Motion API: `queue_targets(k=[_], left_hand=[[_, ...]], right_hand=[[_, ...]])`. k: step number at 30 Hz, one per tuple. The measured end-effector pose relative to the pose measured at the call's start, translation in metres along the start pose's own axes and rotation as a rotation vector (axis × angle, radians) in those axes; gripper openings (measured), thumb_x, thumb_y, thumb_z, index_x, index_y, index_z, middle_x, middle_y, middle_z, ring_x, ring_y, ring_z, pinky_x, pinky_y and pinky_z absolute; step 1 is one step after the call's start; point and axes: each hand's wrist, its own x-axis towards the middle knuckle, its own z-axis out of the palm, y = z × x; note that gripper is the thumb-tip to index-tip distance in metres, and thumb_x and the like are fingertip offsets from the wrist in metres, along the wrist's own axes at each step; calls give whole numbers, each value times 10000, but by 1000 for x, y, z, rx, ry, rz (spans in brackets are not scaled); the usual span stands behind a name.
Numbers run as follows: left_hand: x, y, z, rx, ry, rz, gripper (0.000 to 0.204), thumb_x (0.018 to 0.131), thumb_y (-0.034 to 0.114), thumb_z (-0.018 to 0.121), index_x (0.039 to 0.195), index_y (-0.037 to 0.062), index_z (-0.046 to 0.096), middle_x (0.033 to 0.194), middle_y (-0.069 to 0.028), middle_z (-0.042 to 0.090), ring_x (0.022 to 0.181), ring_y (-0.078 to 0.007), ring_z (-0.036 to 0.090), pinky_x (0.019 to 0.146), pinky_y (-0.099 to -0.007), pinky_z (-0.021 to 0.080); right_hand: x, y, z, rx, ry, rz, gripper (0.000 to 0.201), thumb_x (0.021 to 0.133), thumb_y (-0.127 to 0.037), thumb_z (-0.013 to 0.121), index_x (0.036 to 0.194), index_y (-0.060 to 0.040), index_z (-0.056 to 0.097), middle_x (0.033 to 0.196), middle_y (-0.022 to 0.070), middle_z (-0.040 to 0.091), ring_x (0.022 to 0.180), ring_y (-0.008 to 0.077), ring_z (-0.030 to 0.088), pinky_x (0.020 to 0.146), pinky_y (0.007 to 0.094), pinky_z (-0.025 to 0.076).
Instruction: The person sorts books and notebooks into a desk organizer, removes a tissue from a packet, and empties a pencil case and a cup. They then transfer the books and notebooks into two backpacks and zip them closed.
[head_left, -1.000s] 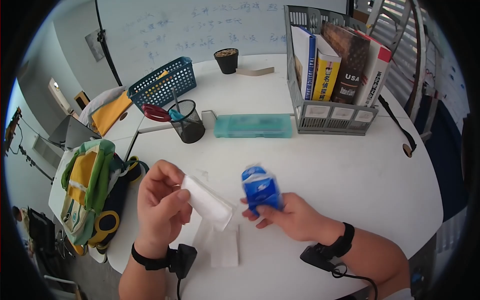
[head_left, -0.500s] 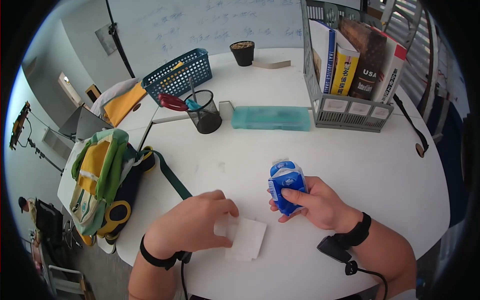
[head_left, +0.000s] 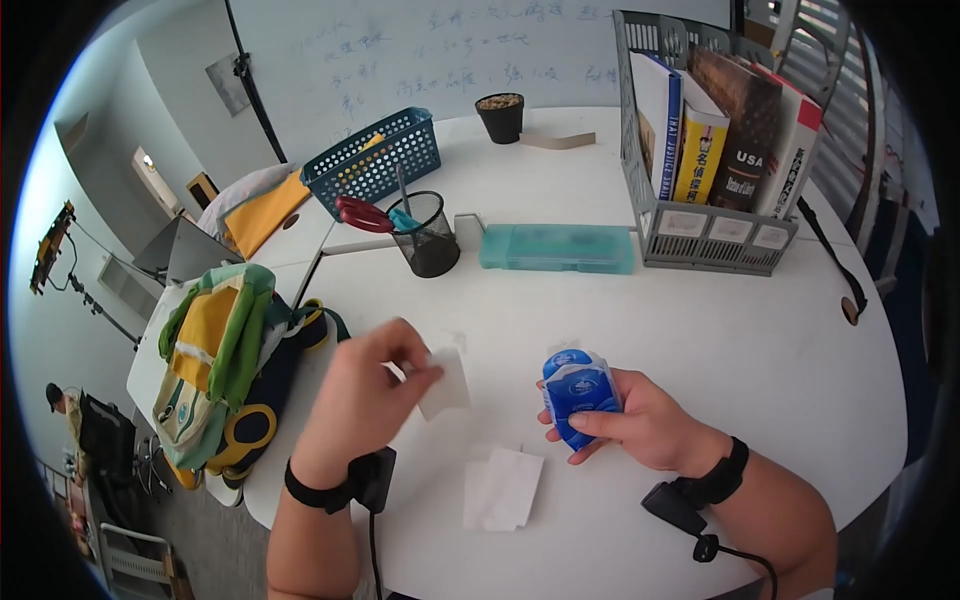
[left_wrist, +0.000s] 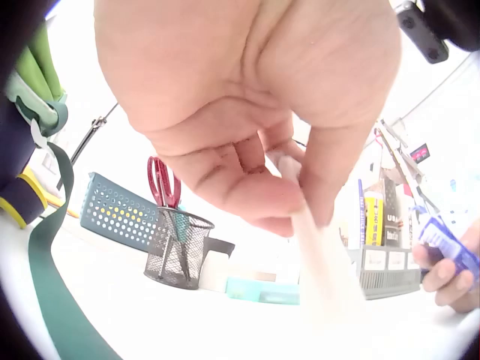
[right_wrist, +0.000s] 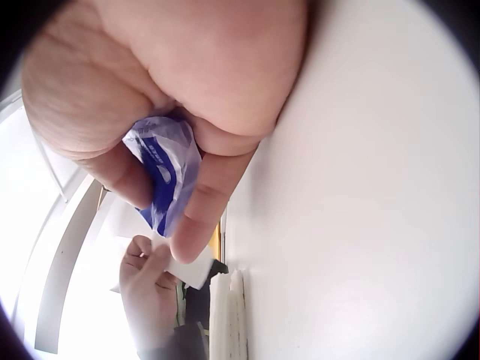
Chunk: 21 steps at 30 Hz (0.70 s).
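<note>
Between thumb and fingertips, my left hand (head_left: 365,385) pinches a thin white folded tissue (head_left: 447,388) above the table, left of the middle. The left wrist view shows that tissue (left_wrist: 322,262) hanging down from the fingers. In my right hand (head_left: 650,415) is a blue plastic tissue pack (head_left: 580,395), gripped with the thumb across its front. Crinkled clear film shows on the pack (right_wrist: 169,169) in the right wrist view. More folded white tissues (head_left: 503,488) lie overlapping on the table, nearer to me and between the two hands.
A green and yellow backpack (head_left: 215,365) stands at the left edge. Farther back are a mesh pen cup (head_left: 432,245) with red-handled scissors (head_left: 362,213), a teal pencil case (head_left: 556,249), a blue basket (head_left: 385,165), a potted plant (head_left: 500,122) and a grey book rack (head_left: 712,243).
My left hand went down to the tissues on the table, then rose away from them with a tissue in its fingers. The tissues on the table now cover more area. My right hand keeps the pack.
</note>
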Motion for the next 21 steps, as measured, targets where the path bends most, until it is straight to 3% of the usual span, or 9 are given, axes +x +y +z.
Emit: queue_targets(k=[1,3,4,6,7,10,12,15,21], left_hand=[[2,-2,-3,-228,-11,-64,216,886,-52,792,942,12,593,972,-65,692,769,-78,665,680,-260,582],[-4,7,4,-611,-4,2,264,868,-97,780,1020,1,588,1027,-111,685,823,-135,714,749,-295,636],[-8,15,9,-618,-4,1,264,868,-97,780,1020,1,588,1027,-111,685,823,-135,714,749,-295,636],[-19,26,20,-742,-27,221,258,891,-97,763,1106,-23,640,1028,-75,697,942,-127,715,795,-267,628],[-23,26,22,-780,-89,236,249,893,-97,764,1115,-23,677,1023,-78,699,969,-127,709,819,-264,621],[-27,32,29,-722,-120,250,182,891,-85,782,1039,-19,699,1009,-74,704,941,-119,711,805,-261,622],[-27,33,35,-603,42,187,142,886,-74,799,985,-16,715,962,-65,724,895,-116,721,784,-255,624],[-24,30,35,-503,105,205,148,870,-59,820,974,-12,727,903,-47,740,839,-115,732,757,-252,626],[-23,32,27,-298,-28,197,155,825,-58,833,927,5,736,894,-45,749,825,-101,721,676,-236,604]], right_hand=[[0,2,1,4,5,17,529,1021,-96,696,1506,6,513,1313,156,715,1179,250,719,861,385,661],[0,2,3,2,-1,20,524,1016,-81,701,1499,4,517,1317,154,712,1186,250,717,873,387,660],[0,1,3,-9,-13,16,519,1011,-65,706,1491,3,522,1322,151,709,1193,251,715,885,389,659],[2,5,6,-26,-24,1,527,1004,-48,711,1493,3,520,1325,146,705,1201,250,712,900,387,655],[3,7,8,-35,-39,-19,536,998,-30,716,1495,3,518,1329,141,702,1209,249,710,915,385,651],[1,5,18,-45,-56,-5,545,987,-29,739,1487,6,527,1327,131,698,1189,216,707,952,368,630],[1,10,18,-108,-79,-15,548,990,-57,754,1488,3,534,1308,115,701,1172,191,697,971,355,616],[0,11,19,-41,-83,-50,518,992,-103,773,1449,20,560,1204,63,710,1052,149,700,970,318,598],[-1,8,19,-60,-52,-19,523,1065,-87,657,1550,5,483,1324,92,659,1155,177,670,1012,360,611]])
